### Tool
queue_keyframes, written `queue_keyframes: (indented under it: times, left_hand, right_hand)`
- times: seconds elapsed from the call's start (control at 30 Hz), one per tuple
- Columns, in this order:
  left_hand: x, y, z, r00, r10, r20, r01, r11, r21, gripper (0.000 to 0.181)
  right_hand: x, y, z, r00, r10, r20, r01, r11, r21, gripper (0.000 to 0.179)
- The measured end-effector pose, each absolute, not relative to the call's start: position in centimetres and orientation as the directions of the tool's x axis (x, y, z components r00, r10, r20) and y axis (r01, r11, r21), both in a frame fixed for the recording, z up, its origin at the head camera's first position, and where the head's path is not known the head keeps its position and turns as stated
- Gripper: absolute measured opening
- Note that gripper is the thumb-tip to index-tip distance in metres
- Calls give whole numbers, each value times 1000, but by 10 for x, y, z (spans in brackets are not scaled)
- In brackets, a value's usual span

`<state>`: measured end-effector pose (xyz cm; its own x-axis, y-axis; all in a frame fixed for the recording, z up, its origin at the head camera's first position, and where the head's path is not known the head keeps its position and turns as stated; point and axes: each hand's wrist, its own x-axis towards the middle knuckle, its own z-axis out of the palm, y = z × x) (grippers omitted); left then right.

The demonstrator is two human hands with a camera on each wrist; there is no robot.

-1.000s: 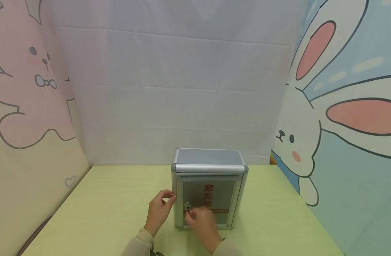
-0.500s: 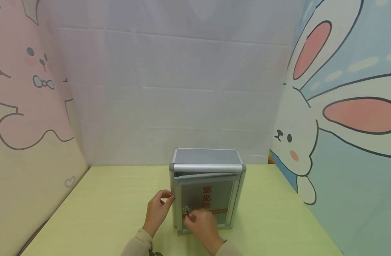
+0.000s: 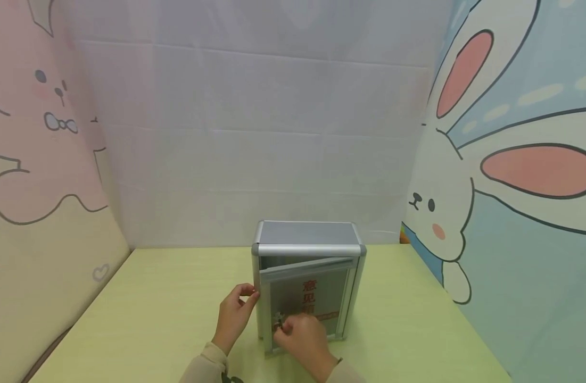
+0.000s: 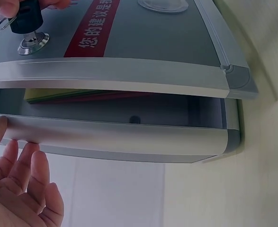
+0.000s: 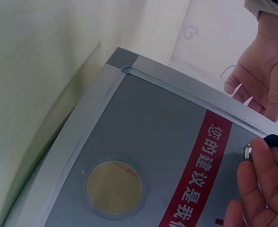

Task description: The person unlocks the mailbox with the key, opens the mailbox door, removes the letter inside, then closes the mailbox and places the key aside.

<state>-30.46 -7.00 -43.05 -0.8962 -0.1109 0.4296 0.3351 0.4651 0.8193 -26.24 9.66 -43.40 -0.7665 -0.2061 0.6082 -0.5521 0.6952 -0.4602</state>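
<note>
A grey metal suggestion box [image 3: 308, 234] with red lettering stands upright, its front door [image 3: 293, 303] swung out on the left edge. My right hand [image 3: 302, 335] pinches a black-headed key [image 4: 27, 19] in the round lock [image 4: 33, 43] on that door. At the box's left side, my left hand [image 3: 235, 314] holds the frame edge [image 4: 115, 137], thumb on the front lip and fingertips at the outer side. Through the gap in the left wrist view, coloured paper [image 4: 65, 94] shows inside. The right hand hides part of the lettering in the head view.
The box stands on a pale yellow table [image 3: 187, 276]. Behind it hangs a white creased cloth [image 3: 254, 159]; rabbit-printed panels flank the table, a pink rabbit [image 3: 48, 96] on the left and a white rabbit [image 3: 441, 202] on the right.
The door has swung from closed to ajar, its left edge coming outward with my right hand and the key. My left hand stays at the box's left side.
</note>
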Motion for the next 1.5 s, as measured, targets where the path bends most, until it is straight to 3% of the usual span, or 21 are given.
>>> queue_keyframes:
  times: [0.33, 0.67, 1.03, 1.5]
  left_hand:
    - [-308, -74, -434, -888, -114, 445, 350, 461, 816, 11]
    - [-308, -77, -433, -897, -126, 424, 329, 450, 830, 11]
    - [-309, -80, -436, -887, -128, 444, 351, 437, 828, 12]
    - [-311, -80, -440, -895, -79, 439, 367, 430, 825, 12]
  right_hand:
    - [-264, 95, -436, -728, -214, 652, -592, 676, -439, 16]
    - [-260, 95, -433, -751, -235, 618, -596, 644, -479, 18]
    - [-257, 96, -439, -648, -223, 728, -654, 652, -384, 21]
    - [-248, 105, -445, -587, -199, 784, -660, 679, -322, 22]
